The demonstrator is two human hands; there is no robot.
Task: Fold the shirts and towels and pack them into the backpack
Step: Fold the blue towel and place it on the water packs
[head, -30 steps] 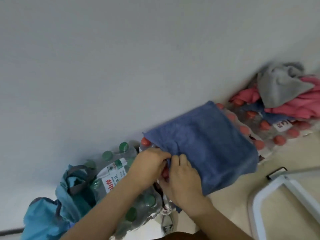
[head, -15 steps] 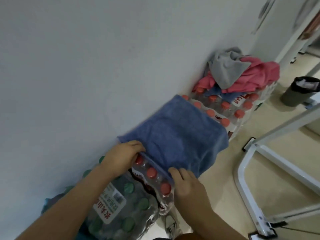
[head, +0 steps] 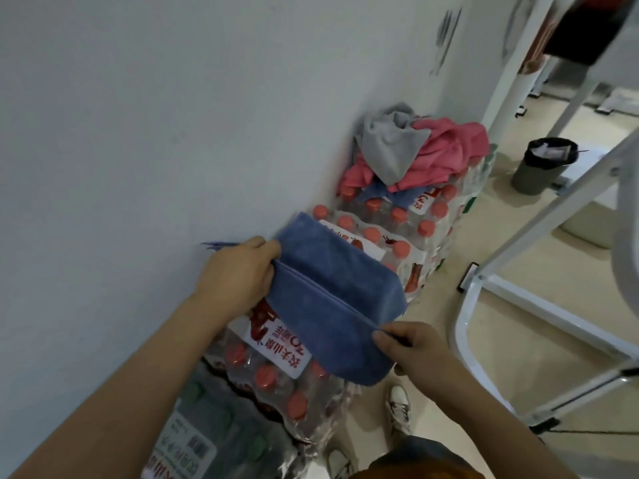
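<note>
Two hands on blue towel (head: 332, 305) over bottle packs (head: 276, 375): left hand (head: 238, 274) fingers grip fold's far-left end, right hand (head: 411, 350) fingers pinch near-right end; long axis runs between them.

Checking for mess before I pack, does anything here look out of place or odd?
Yes. A gray cloth and a pink garment lie crumpled in an unfolded heap on the red-capped bottle packs by the wall. The blue towel, gripped by the left hand and right hand, is being folded above more packs, an uneven surface.
</note>
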